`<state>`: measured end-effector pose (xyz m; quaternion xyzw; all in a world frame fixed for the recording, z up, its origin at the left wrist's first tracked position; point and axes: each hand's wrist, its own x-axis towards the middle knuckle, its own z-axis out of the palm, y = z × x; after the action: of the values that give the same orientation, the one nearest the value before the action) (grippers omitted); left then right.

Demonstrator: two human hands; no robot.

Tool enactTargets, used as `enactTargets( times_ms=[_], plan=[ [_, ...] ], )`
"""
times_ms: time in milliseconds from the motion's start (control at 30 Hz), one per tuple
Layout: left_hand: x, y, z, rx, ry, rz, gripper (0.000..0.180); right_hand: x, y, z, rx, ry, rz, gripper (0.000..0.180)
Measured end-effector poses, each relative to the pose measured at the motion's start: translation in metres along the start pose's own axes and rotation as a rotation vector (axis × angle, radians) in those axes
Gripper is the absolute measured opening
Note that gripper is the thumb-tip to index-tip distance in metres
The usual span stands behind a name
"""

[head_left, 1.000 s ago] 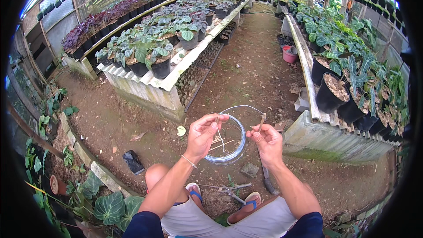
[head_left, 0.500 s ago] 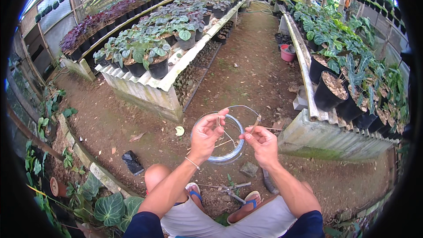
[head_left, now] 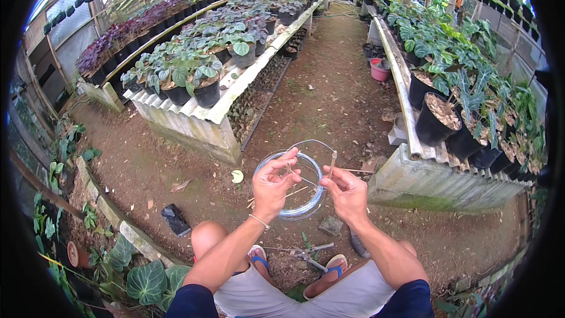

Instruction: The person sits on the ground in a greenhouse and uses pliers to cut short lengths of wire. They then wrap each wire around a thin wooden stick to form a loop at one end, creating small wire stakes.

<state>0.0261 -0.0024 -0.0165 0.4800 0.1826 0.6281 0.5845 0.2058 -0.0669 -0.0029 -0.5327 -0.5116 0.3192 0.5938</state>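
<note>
Over the dirt floor (head_left: 329,100) of the greenhouse aisle, just above our knees, we hold a coil of clear tubing (head_left: 292,212) between both hands. Left hand (head_left: 272,184): grip closed, thumb and fingertips pinched on the near rim of the coil and on thin sticks crossing it. Right hand (head_left: 347,194): grip closed too, pinching a short pale stick (head_left: 332,164) that stands nearly upright, touching a loose arc of tube rising off the coil. Whether the stick sits inside the tube end, we cannot tell.

On the ground between our sandalled feet lie pruning shears (head_left: 306,253). A small dark object (head_left: 175,219) lies on the soil to our left, well apart from the coil.

Farther out, the left worktop (head_left: 194,119) with corrugated sides carries rows of black pots (head_left: 207,91) with green leafy plants. The right worktop (head_left: 435,179) carries larger black pots (head_left: 436,119). A pink bucket (head_left: 380,69) stands far down the aisle.
</note>
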Motion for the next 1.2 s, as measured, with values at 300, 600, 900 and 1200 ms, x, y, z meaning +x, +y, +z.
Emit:
enactTargets(
  times_ms=[300,600,900,1200],
  plan=[
    [-0.002,-0.001,0.001,-0.003,0.090,0.025,0.031,-0.004,-0.005,0.003,-0.175,-0.052,-0.119,0.029],
    [-0.001,0.003,0.004,0.117,0.152,0.048,0.028,-0.003,0.000,0.002,-0.281,-0.097,-0.260,0.028],
    [0.000,0.012,0.005,0.153,0.212,-0.019,0.023,0.004,0.002,-0.003,-0.406,-0.071,-0.461,0.021],
    [-0.002,0.015,0.009,0.181,0.144,0.078,0.026,0.000,-0.001,-0.006,0.081,-0.187,0.071,0.023]
  ],
)
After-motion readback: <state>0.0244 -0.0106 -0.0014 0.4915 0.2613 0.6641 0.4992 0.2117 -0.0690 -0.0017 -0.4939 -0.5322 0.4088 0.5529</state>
